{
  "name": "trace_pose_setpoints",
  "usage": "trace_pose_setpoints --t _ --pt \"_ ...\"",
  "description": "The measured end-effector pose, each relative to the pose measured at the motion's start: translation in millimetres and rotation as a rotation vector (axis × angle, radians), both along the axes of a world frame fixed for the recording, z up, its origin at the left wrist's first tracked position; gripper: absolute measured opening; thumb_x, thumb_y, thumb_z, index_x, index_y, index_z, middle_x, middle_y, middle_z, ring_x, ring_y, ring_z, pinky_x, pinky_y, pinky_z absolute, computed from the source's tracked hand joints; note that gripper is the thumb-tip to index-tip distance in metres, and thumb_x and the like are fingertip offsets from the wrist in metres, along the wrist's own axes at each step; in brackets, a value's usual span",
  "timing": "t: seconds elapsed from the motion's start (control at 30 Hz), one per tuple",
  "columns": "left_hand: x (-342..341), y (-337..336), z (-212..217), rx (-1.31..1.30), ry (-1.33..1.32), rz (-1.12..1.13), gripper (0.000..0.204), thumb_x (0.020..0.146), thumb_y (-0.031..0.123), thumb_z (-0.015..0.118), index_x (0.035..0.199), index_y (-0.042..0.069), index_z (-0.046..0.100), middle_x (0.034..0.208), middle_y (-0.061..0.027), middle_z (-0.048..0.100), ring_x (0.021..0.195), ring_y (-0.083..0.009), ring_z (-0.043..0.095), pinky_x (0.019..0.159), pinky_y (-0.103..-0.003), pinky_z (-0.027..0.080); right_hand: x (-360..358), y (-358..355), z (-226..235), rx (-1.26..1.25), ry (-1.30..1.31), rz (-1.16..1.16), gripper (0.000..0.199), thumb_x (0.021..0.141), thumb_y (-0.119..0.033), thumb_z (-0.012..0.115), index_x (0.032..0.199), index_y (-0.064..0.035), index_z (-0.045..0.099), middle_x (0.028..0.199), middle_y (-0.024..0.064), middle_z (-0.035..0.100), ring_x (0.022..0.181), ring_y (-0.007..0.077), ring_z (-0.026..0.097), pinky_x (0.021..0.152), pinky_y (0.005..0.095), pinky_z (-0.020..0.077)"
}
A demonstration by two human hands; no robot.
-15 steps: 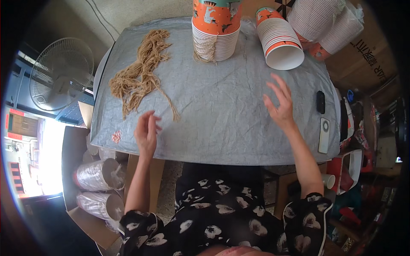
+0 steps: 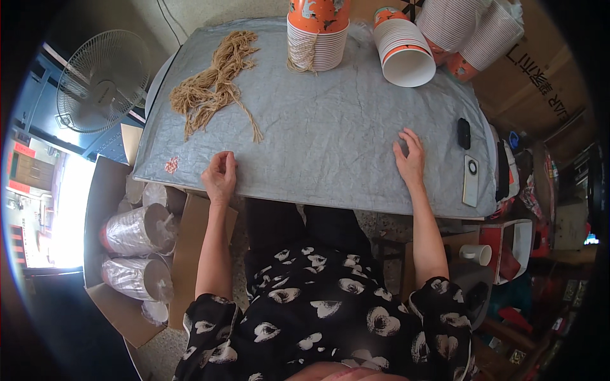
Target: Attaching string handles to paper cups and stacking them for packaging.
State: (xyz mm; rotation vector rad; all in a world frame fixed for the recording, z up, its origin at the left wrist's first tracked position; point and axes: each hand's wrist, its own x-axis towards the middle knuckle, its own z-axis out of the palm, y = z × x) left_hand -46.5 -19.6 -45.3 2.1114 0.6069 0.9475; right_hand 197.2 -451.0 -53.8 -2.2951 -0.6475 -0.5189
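My left hand (image 2: 220, 178) rests by the table's front edge at the left, fingers loosely bent and a little apart, with nothing seen in it. On the right, my right hand (image 2: 410, 157) lies on the grey cloth, open and empty, its thumb apart from the bent fingers. A loose bundle of tan twine (image 2: 216, 82) lies beyond my left hand, with strands trailing toward the middle. At the far centre stands a stack of paper cups (image 2: 330, 47), white-rimmed and orange; some twine (image 2: 302, 54) is on its left side.
Another cup stack (image 2: 410, 66) lies tilted at the back right, beside bagged stacks (image 2: 448, 25). A black object (image 2: 464, 133) and a white phone-like device (image 2: 470, 181) are at the right edge. Small pinkish bits (image 2: 171, 165) lie at the left. A fan (image 2: 101, 82) stands beyond the table.
Both hands have drawn back toward me and come down near the table's front edge. The left fingers are more bent than before. The view has shifted; the cups and twine look unmoved.
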Motion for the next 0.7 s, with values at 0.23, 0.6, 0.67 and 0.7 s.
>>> trace_pose_setpoints --t 0.23,0.6,0.67,0.7 --pt "1 9 -7 -0.147 0.063 -0.079 0.02 0.1 0.018 0.065 0.101 -0.001 0.072 0.075 -0.0016 0.07 0.062 -0.0056 0.059 0.057 -0.022 0.046 3 -2 3 0.036 0.052 -0.01 0.031 0.086 -0.012 0.072 0.114 0.001 0.067 0.134 0.0152 0.062 0.122 0.0348 0.058 0.105 0.0428 0.0438" --pt "67 -62 38 -0.485 0.063 -0.39 0.013 0.098 0.011 0.067 0.104 -0.001 0.071 0.083 -0.0053 0.073 0.074 -0.0093 0.068 0.062 -0.024 0.055 6 5 4 0.161 0.116 -0.102 0.03 0.084 -0.007 0.072 0.114 -0.0023 0.067 0.124 0.013 0.066 0.116 0.0333 0.06 0.101 0.0405 0.0465" --pt "108 -83 47 -0.443 0.051 -0.503 0.012 0.095 0.01 0.071 0.101 -0.001 0.07 0.087 -0.0064 0.074 0.077 -0.0104 0.07 0.067 -0.026 0.057 30 5 10 0.166 0.138 -0.116 0.023 0.089 -0.007 0.07 0.111 -0.0026 0.067 0.119 0.01 0.068 0.11 0.0257 0.063 0.093 0.0359 0.0505" --pt "135 -96 55 -0.357 0.053 -0.554 0.012 0.094 0.009 0.072 0.1 -0.001 0.07 0.087 -0.0077 0.074 0.077 -0.0111 0.071 0.068 -0.027 0.057 50 1 10 0.329 0.222 -0.177 0.023 0.091 -0.008 0.069 0.113 -0.0024 0.066 0.117 0.0091 0.067 0.108 0.0222 0.062 0.09 0.0343 0.0516"
